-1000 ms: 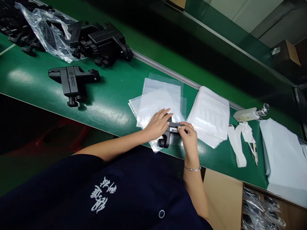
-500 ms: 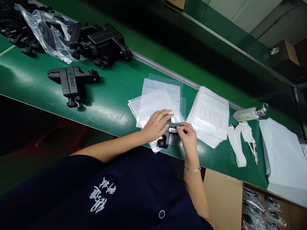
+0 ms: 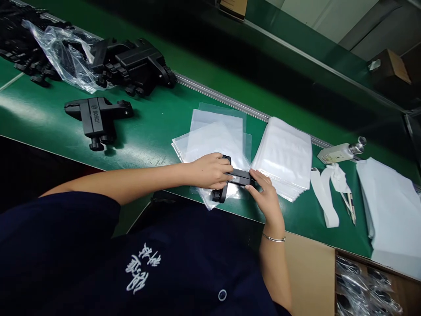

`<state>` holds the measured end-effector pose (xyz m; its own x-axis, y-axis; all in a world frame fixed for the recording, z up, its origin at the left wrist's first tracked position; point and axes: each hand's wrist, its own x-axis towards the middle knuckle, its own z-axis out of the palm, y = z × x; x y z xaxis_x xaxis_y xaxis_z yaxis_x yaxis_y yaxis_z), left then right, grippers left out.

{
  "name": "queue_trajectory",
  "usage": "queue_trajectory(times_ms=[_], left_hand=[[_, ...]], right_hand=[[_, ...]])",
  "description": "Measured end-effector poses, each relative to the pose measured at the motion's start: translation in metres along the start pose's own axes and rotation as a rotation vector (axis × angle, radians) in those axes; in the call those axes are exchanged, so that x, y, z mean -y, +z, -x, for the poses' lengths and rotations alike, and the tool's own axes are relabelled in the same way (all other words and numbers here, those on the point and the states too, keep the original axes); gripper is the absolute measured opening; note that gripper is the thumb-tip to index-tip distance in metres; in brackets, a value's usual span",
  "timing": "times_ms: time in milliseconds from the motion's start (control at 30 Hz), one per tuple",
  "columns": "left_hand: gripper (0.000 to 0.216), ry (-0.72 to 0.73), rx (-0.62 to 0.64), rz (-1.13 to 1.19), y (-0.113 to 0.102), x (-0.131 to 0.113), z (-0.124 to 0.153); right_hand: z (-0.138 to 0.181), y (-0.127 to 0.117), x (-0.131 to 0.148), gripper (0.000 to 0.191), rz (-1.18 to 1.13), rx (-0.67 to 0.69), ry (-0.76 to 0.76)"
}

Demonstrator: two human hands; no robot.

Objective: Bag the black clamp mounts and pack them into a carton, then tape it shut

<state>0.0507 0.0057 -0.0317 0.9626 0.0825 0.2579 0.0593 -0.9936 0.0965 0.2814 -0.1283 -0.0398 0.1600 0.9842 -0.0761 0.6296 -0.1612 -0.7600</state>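
A black plastic part [image 3: 234, 181] lies on clear plastic bags [image 3: 215, 136] near the front edge of the green belt [image 3: 151, 131]. My left hand [image 3: 208, 170] is curled over the part's left end, fingers closed on it. My right hand [image 3: 265, 193] grips its right end with thumb and fingers. A knob of the part sticks out toward me, below my left hand.
A single black part [image 3: 96, 117] lies at the left, with a heap of black parts [image 3: 133, 66] and a crumpled clear bag [image 3: 64, 55] behind it. A stack of white bags [image 3: 284, 156], white strips [image 3: 325, 193], a small bottle [image 3: 340, 153] and white sheets [image 3: 391, 210] are at the right. A carton [image 3: 309, 276] stands below.
My left hand's fingers have curled from lying flat to closing on the part. My right hand has shifted from pinching on top to holding the right end. The view has shifted slightly.
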Motion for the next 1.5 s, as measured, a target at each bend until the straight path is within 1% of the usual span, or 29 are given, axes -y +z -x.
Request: queue_trajectory(times_ms=[100, 200, 267, 333, 400, 467, 533, 567, 600, 667, 700, 733, 767, 800, 867, 933, 1000, 1067, 1133, 1200, 1267, 1333, 1367, 1400, 1500], left_hand=[[0.024, 0.045, 0.077, 0.007, -0.005, -0.004, -0.014], [0.024, 0.030, 0.185, 0.036, -0.006, -0.010, -0.025], [0.025, 0.011, 0.200, 0.064, -0.005, -0.010, -0.025], [0.024, -0.027, 0.149, 0.097, -0.005, -0.007, -0.017], [0.025, -0.091, 0.104, 0.120, -0.006, -0.003, -0.003], [0.029, -0.173, 0.115, 0.131, -0.008, -0.002, 0.011], [0.036, -0.290, 0.114, 0.162, -0.009, -0.005, 0.020], [0.040, -0.370, 0.075, 0.197, -0.008, -0.007, 0.023], [0.042, -0.466, 0.002, 0.242, -0.006, -0.010, 0.025], [0.042, -0.668, -0.208, 0.331, -0.002, -0.015, 0.027], [0.041, -0.751, -0.310, 0.364, 0.001, -0.017, 0.028], [0.040, -0.812, -0.387, 0.384, 0.003, -0.018, 0.029], [0.038, -0.848, -0.425, 0.396, 0.005, -0.019, 0.031], [0.036, -0.855, -0.421, 0.403, 0.006, -0.019, 0.032], [0.030, -0.801, -0.331, 0.403, 0.009, -0.020, 0.030], [0.027, -0.681, -0.213, 0.384, 0.015, -0.026, 0.021], [0.027, -0.532, -0.124, 0.363, 0.026, -0.037, 0.003], [0.031, -0.422, -0.062, 0.339, 0.041, -0.052, -0.018], [0.046, -0.385, 0.000, 0.289, 0.057, -0.068, -0.036], [0.068, -0.386, 0.085, 0.218, 0.070, -0.081, -0.045], [0.081, -0.338, 0.198, 0.174, 0.076, -0.087, -0.044], [0.087, -0.244, 0.287, 0.165, 0.075, -0.088, -0.032], [0.086, -0.188, 0.317, 0.171, 0.072, -0.087, -0.023], [0.081, -0.138, 0.335, 0.179, 0.069, -0.086, -0.012], [0.048, -0.074, 0.318, 0.227, 0.055, -0.082, 0.023]], right_hand=[[0.000, 0.009, -0.002, 0.047, 0.077, -0.032, -0.004], [-0.001, 0.012, -0.004, 0.044, 0.101, -0.048, -0.036], [0.000, 0.011, -0.005, 0.043, 0.108, -0.051, -0.054], [0.000, 0.009, -0.007, 0.042, 0.114, -0.057, -0.062], [0.000, 0.008, -0.009, 0.041, 0.120, -0.062, -0.071], [-0.003, 0.008, -0.010, 0.042, 0.127, -0.047, -0.096], [-0.006, 0.009, -0.009, 0.050, 0.132, 0.007, -0.152], [-0.008, 0.011, -0.007, 0.054, 0.137, 0.042, -0.192], [-0.010, 0.013, -0.005, 0.058, 0.144, 0.073, -0.235], [-0.009, 0.016, 0.002, 0.058, 0.165, 0.086, -0.323], [-0.006, 0.016, 0.005, 0.056, 0.178, 0.056, -0.364], [0.000, 0.015, 0.008, 0.054, 0.189, -0.001, -0.400], [0.007, 0.013, 0.011, 0.053, 0.198, -0.077, -0.430], [0.015, 0.009, 0.013, 0.053, 0.208, -0.171, -0.452], [0.034, -0.001, 0.014, 0.052, 0.234, -0.385, -0.462], [0.052, -0.011, 0.015, 0.049, 0.266, -0.582, -0.419], [0.066, -0.019, 0.014, 0.046, 0.289, -0.721, -0.371], [0.075, -0.024, 0.012, 0.046, 0.302, -0.797, -0.345], [0.081, -0.028, 0.010, 0.047, 0.312, -0.832, -0.310], [0.087, -0.032, 0.008, 0.047, 0.286, -0.852, -0.224], [0.092, -0.038, 0.006, 0.050, 0.189, -0.861, -0.107], [0.097, -0.045, 0.004, 0.051, 0.031, -0.829, 0.008], [0.099, -0.048, 0.004, 0.048, -0.052, -0.798, 0.056], [0.100, -0.051, 0.003, 0.045, -0.127, -0.763, 0.095], [0.101, -0.055, 0.002, 0.039, -0.271, -0.705, 0.162]])
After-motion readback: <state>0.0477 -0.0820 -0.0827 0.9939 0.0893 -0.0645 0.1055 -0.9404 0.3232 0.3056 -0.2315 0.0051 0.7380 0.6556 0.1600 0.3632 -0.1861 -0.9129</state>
